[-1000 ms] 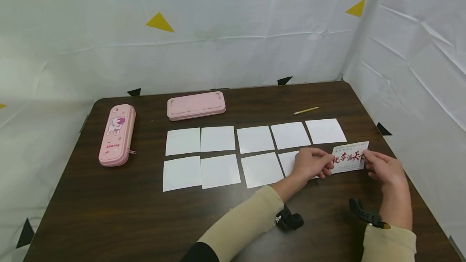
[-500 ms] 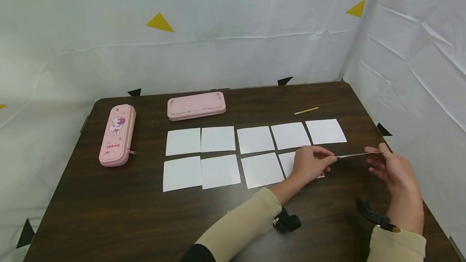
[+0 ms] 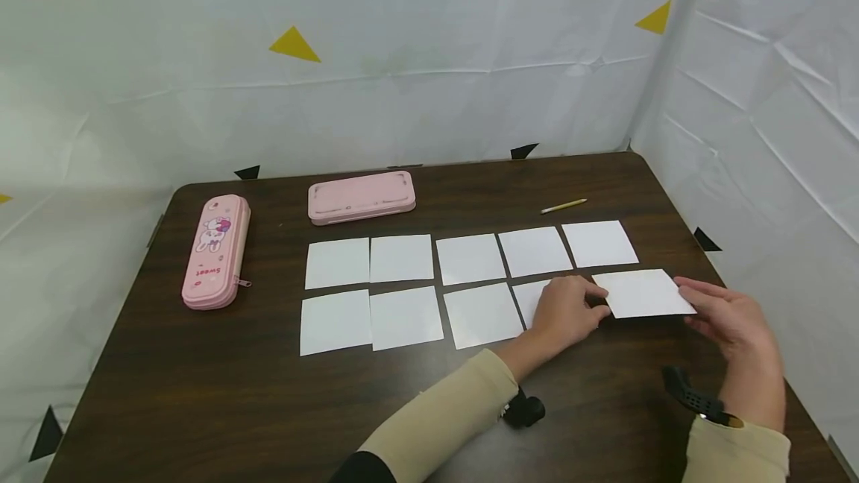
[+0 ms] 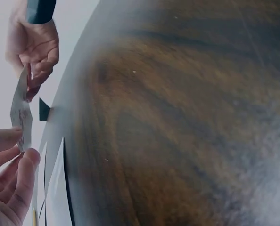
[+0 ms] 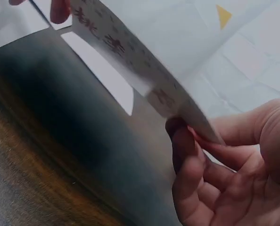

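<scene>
Between my two hands, above the table's right side, is a card (image 3: 644, 294) with its blank white face up. The right wrist view shows red characters on the underside of the card (image 5: 126, 56), which bends slightly. My left hand (image 3: 567, 310) pinches its left edge between thumb and fingers. At the opposite edge, my right hand (image 3: 734, 319) pinches it with the thumb on top and fingers beneath. Under my left hand a white card (image 3: 529, 298) on the table is partly hidden. More blank white cards, such as the near-row card (image 3: 483, 315), lie in two rows.
A pink pencil case (image 3: 216, 252) with a bunny print lies at the left. Behind the rows is a second pink case (image 3: 362, 197). A yellow pencil (image 3: 564, 206) lies at the back right. White sheeting (image 3: 429, 80) borders the table (image 3: 201, 393).
The card has turned over between my hands: its red-lettered face was up, then it stood edge-on, and now the blank face is up. The right hand has shifted slightly right.
</scene>
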The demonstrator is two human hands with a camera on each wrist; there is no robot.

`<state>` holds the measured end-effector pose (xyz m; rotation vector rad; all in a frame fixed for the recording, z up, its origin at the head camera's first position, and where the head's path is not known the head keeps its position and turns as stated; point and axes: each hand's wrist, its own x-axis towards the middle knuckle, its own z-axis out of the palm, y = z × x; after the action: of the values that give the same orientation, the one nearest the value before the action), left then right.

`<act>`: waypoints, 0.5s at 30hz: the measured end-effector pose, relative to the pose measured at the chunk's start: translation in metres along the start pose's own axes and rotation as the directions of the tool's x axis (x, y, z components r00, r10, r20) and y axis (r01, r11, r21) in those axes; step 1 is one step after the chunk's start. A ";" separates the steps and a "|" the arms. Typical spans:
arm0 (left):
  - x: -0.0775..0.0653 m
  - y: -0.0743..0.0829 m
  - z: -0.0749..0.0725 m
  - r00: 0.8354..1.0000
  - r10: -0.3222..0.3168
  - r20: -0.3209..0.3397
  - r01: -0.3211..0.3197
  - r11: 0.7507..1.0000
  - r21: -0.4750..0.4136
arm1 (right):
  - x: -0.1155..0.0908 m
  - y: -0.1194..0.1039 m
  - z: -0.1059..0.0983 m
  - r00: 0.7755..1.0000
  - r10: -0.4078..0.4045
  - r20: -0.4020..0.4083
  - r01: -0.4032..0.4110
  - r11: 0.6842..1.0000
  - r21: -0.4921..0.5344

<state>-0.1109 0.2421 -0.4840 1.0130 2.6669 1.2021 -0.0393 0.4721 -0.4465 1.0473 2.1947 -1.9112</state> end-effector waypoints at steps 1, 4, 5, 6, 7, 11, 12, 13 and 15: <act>-0.001 0.000 0.001 1.000 0.024 0.009 -0.024 0.999 0.040 | 0.001 0.000 0.002 1.000 -0.004 -0.027 0.002 0.997 -0.076; -0.002 0.001 0.002 0.996 0.088 0.023 -0.091 0.985 0.145 | 0.004 0.002 0.008 0.996 -0.014 -0.092 -0.011 0.964 -0.267; -0.002 0.001 0.003 0.994 0.104 0.029 -0.108 0.980 0.169 | 0.005 0.003 0.010 0.994 -0.014 -0.107 -0.020 0.950 -0.311; -0.003 0.001 0.004 0.992 0.119 0.036 -0.124 0.974 0.189 | 0.006 0.003 0.012 0.993 -0.011 -0.117 -0.030 0.940 -0.339; -0.003 0.001 0.004 0.990 0.131 0.043 -0.137 0.968 0.209 | 0.007 0.004 0.014 0.992 -0.006 -0.126 -0.039 0.934 -0.355; -0.002 0.001 0.006 0.983 0.163 0.081 -0.180 0.941 0.287 | 0.010 0.006 0.017 0.991 0.004 -0.130 -0.052 0.927 -0.372; -0.002 0.001 0.007 0.981 0.171 0.091 -0.190 0.932 0.307 | 0.010 0.006 0.017 0.992 0.004 -0.126 -0.051 0.927 -0.372; -0.002 0.001 0.008 0.979 0.177 0.099 -0.200 0.923 0.329 | 0.011 0.007 0.018 0.993 0.004 -0.121 -0.048 0.928 -0.369; -0.002 0.001 0.008 0.975 0.192 0.115 -0.221 0.904 0.365 | 0.013 0.009 0.018 0.993 0.003 -0.120 -0.047 0.930 -0.364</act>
<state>-0.1061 0.2465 -0.4899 1.3921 2.8484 0.6603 -0.0516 0.4614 -0.4640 1.1329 2.4559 -1.3776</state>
